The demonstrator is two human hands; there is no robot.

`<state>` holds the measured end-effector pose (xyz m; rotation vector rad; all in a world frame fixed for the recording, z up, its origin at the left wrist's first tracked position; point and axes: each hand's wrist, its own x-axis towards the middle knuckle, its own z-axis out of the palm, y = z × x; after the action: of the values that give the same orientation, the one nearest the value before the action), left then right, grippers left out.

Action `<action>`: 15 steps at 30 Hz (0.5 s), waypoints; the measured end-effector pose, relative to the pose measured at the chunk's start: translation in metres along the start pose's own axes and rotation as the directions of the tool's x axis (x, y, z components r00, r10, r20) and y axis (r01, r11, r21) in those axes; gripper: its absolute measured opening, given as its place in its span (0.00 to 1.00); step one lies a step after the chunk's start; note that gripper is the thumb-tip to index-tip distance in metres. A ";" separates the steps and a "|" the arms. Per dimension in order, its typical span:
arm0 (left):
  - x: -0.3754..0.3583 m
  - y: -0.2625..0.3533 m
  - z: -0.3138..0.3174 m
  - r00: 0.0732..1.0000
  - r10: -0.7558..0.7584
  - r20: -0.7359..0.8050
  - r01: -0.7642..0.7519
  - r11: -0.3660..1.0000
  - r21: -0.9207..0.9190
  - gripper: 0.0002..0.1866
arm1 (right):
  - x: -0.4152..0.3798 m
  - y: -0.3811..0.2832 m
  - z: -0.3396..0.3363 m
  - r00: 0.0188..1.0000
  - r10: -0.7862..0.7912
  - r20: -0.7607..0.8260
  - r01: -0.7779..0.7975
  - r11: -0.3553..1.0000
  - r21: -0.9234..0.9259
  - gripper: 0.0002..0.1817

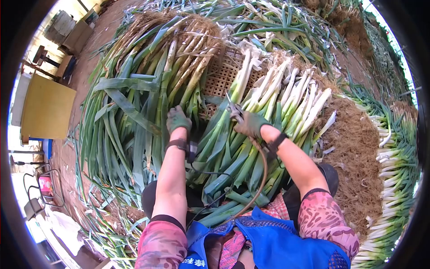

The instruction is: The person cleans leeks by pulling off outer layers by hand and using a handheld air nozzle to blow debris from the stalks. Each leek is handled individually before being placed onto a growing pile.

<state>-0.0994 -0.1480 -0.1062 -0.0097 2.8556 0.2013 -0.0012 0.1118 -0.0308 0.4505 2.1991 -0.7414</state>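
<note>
My left hand point(178, 119), in a green glove, is closed around the stalk of an untrimmed leek at the edge of a pile of unpeeled leeks point(134, 103) with brown roots. My fingers partly hide the grip. In my gloved right hand point(252, 125) is an air blow gun point(234, 112), its thin nozzle pointing up and away from me. A brown hose point(263, 172) runs from it down to my lap. Below and beside that hand lie peeled leeks point(286, 89) with white stems, leaves toward me.
Under the leeks shows a perforated crate point(224, 74). Cut roots point(351, 166) are heaped on the right, beside a long row of leeks point(389, 170). Leaf scraps point(286, 27) cover the far side. A yellow board point(47, 107) and a metal-framed chair point(40, 188) stand on the left.
</note>
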 end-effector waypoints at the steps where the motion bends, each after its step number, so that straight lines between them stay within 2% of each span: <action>1: -0.001 0.004 0.011 1.000 0.000 -0.001 0.000 0.997 0.074 0.26 | -0.004 0.006 0.006 0.991 -0.080 -0.108 0.075 0.996 -0.045 0.28; 2: -0.003 0.004 0.018 1.000 0.000 0.003 -0.001 0.989 0.151 0.26 | -0.010 0.010 0.010 0.965 -0.160 -0.208 0.142 0.985 -0.095 0.28; 6: -0.002 -0.007 0.001 0.963 -0.120 0.241 0.135 0.990 -0.048 0.32 | -0.034 0.005 0.004 0.990 -0.068 -0.126 0.086 0.987 0.139 0.32; 7: -0.007 -0.009 -0.005 0.982 -0.091 0.164 0.099 0.994 -0.040 0.32 | -0.034 0.006 0.006 0.995 -0.039 -0.097 0.053 0.987 0.149 0.33; 10: 0.004 -0.030 0.010 0.983 -0.013 0.184 0.059 0.967 -0.247 0.30 | -0.032 0.015 0.016 0.985 -0.064 -0.161 0.086 0.987 0.135 0.33; 11: 0.003 -0.033 0.016 0.989 -0.032 0.141 0.075 0.947 -0.312 0.28 | -0.030 0.019 0.020 0.983 -0.071 -0.167 0.095 0.985 0.145 0.33; 14: -0.008 -0.014 -0.005 0.986 -0.014 0.163 0.062 0.955 -0.290 0.28 | -0.028 0.026 0.023 0.987 -0.085 -0.133 0.115 0.965 0.235 0.33; 15: -0.014 -0.003 -0.015 0.994 0.049 0.094 -0.017 0.948 -0.316 0.28 | -0.030 0.025 0.024 0.982 -0.116 -0.150 0.153 0.953 0.263 0.31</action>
<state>-0.0905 -0.1529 -0.0885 -0.0154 2.6929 0.6448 0.0445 0.1138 -0.0306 0.5025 2.2764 -1.1281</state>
